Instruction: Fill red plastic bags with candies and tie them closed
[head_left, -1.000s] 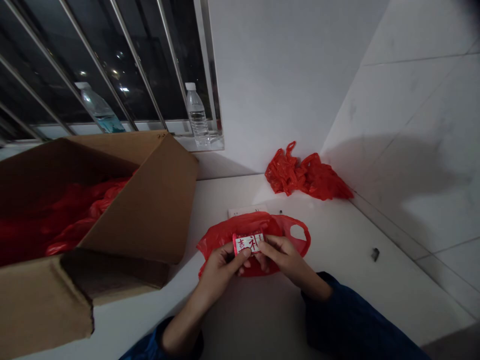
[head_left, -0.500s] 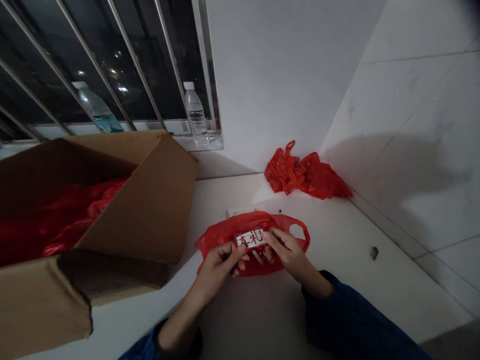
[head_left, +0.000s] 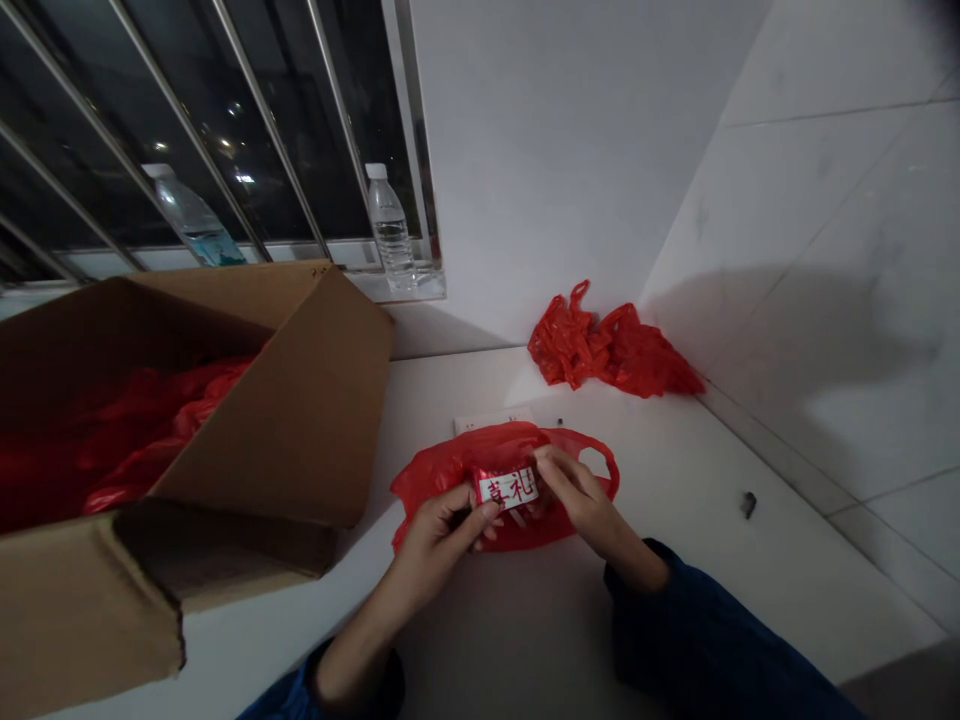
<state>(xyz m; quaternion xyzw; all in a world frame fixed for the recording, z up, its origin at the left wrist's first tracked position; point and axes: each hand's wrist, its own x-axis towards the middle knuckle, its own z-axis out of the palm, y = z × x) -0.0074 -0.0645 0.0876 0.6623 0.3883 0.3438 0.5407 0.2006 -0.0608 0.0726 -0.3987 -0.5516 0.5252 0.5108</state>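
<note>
A small red packet [head_left: 508, 487] with a white label and dark red characters is held over an open red plastic bag [head_left: 439, 450]. My left hand [head_left: 448, 525] is closed on the packet's left end, thumb across its lower front. The fingers of my right hand [head_left: 574, 490] are bent together in a pinch at the packet's upper right corner; exactly how they grip it is partly hidden. Beneath both hands, the bag lies spread on the white surface, one handle loop out to the right. Its contents are mostly covered by the hands and packet.
A large cardboard box [head_left: 300, 400] with red plastic bags [head_left: 172, 420] inside stands on the left. Crumpled red bags [head_left: 611, 345] lie against the back wall. A white flat object [head_left: 491, 420] shows behind the bag. Two bottles, one clear [head_left: 391, 235], stand by the barred window.
The right thumb has slid off the label's front toward the packet's upper right corner. The packet has shifted slightly right and down, showing more of its label. The left hand keeps its hold.
</note>
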